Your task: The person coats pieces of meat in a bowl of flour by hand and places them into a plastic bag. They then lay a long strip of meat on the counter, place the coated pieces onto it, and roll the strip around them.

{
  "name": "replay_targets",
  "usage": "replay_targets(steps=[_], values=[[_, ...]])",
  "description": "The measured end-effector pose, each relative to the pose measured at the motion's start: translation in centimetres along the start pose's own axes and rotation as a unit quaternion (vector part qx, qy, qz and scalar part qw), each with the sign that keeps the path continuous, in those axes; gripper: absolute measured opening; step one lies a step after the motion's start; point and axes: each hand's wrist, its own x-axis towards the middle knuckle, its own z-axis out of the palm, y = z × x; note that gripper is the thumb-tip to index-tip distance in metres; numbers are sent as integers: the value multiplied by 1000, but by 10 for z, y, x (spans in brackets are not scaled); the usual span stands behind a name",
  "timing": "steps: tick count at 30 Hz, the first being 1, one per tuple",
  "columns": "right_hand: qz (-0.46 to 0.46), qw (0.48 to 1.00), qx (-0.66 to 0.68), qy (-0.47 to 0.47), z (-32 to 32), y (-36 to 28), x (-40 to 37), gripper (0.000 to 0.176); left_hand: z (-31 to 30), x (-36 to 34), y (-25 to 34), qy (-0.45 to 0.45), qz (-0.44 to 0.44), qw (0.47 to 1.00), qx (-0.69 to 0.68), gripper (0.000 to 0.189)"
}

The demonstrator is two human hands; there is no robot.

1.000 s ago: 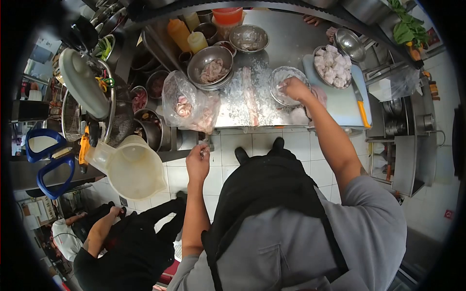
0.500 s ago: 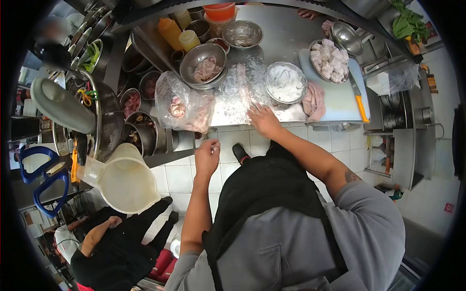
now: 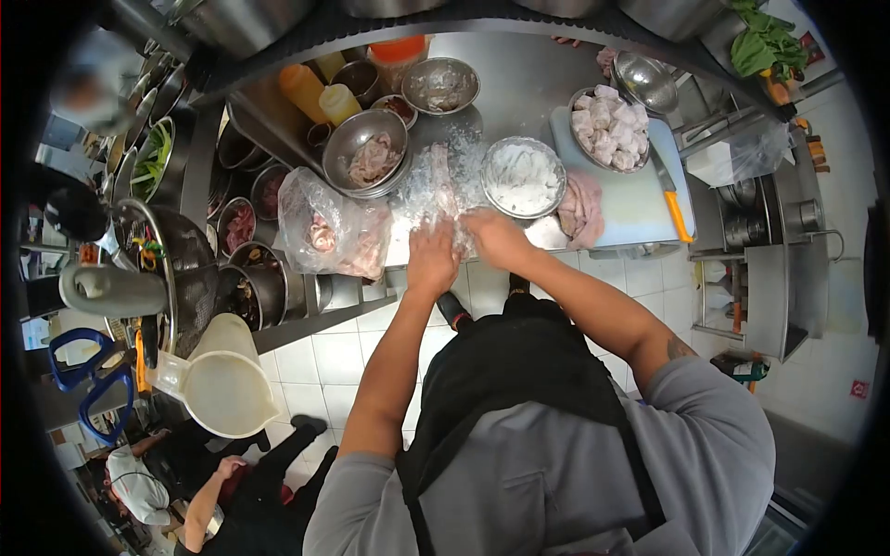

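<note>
A long strip of floured meat (image 3: 440,176) lies on the steel counter, dusted around with white powder. My left hand (image 3: 432,259) rests at its near end, fingers stretched forward over the counter edge area. My right hand (image 3: 498,239) is just to the right of that end, fingers pointing left and lying against the counter. The fingertips partly hide the strip's near end. Beyond my right hand sits a metal bowl of white powder (image 3: 524,176). To the left of my left hand is a clear plastic bag (image 3: 301,204) with pale meat pieces in it.
A metal bowl (image 3: 612,130) of powdered pieces and an orange-handled knife (image 3: 673,202) are on the white cutting board (image 3: 640,208). A pinkish crumpled item (image 3: 581,208) lies beside it. Stacked bowls (image 3: 366,153) hold meat. A large plastic jug (image 3: 227,389) stands left; a co-worker (image 3: 250,491) is lower left.
My left hand has come from below the counter, where it was closed, up to the strip's near end. My right hand has turned its fingers leftward, toward the strip. The view has shifted slightly.
</note>
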Motion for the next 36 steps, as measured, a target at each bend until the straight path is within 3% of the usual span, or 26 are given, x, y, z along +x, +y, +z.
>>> replay_targets(steps=[1, 4, 7, 8, 10, 11, 12, 13, 15, 18, 20, 22, 24, 25, 27, 28, 31, 34, 36], values=[[10, 999, 32, 19, -19, -1, 6, 30, 16, 2, -5, -37, 37, 998, 37, 63], [117, 991, 61, 28, -65, 18, 18, 21, -6, 2, 3, -50, 34, 995, 75, 65], [198, 980, 10, 8, -97, 42, 29, 19, -17, 4, 6, -103, 34, 991, 75, 64], [146, 987, -63, -37, -92, 62, 27, 20, -22, 6, 9, -132, 29, 988, 81, 64], [38, 970, -213, -116, -66, 114, 33, 21, -31, 29, 17, 3, 31, 998, 52, 59], [35, 957, -255, -133, -61, 118, 24, 23, -51, 52, 28, 45, 21, 999, 10, 56], [30, 967, -216, -135, -60, 121, 25, 24, -65, 79, 35, 87, 11, 996, -33, 53], [25, 974, -178, -137, -60, 124, 30, 26, -69, 115, 35, 198, 27, 977, -70, 42], [27, 984, -125, -124, -64, 123, 34, 29, -85, 190, 30, 214, -18, 974, -71, 35], [45, 992, -68, -98, -92, 100, 27, 33, -93, 282, 10, 99, -103, 990, -16, 36], [45, 995, -17, -86, -115, 86, 15, 33, -61, 332, -21, 28, -130, 991, -22, 37], [41, 996, 35, -65, -132, 80, -1, 31, -8, 370, -63, 145, -1, 988, 55, 43], [29, 997, 40, -52, -158, 82, -12, 29, 6, 388, -74, 285, 103, 949, 86, 47], [24, 998, 45, -47, -164, 85, -20, 28, -1, 391, -69, 254, 134, 949, 133, 55], [21, 998, 50, -30, -169, 100, -28, 26, -24, 370, -52, 290, 158, 927, 180, 52], [19, 998, 56, -23, -171, 108, -31, 26, -44, 355, -36, 287, 153, 920, 218, 50], [20, 994, 104, -11, -178, 137, -38, 26, -79, 347, -21, 112, 31, 991, 64, 44], [59, 989, 138, 14, -187, 151, -39, 28, -125, 281, 43, -26, -46, 995, -83, 41], [82, 985, 149, 12, -193, 156, -29, 30, -109, 230, 85, -55, 21, 996, -62, 40]])
